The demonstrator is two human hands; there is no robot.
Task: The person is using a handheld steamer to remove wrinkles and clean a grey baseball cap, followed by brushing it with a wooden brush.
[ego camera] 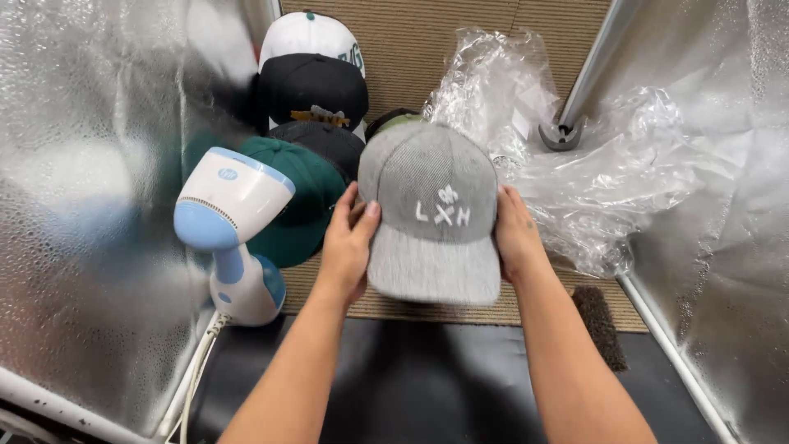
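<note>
Place: looks like a small cap-finishing or packing booth in a workshop.
Walls: silvery reflective sheeting (74,205) on both sides.
Gear: a blue-and-white handheld steamer (230,230).
Stock: a row of caps (312,90), with crumpled clear plastic bags (592,181) beside them.

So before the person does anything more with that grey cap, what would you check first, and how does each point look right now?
1. Left hand on the grey cap: ok.
2. Right hand on its other side: ok.
3. Cap front faces the camera: ok.
4. Handheld steamer stands apart from the hands: ok.
5. Steamer switched on: cannot tell.
6. Clear plastic wrap lies off the cap: ok.
</note>
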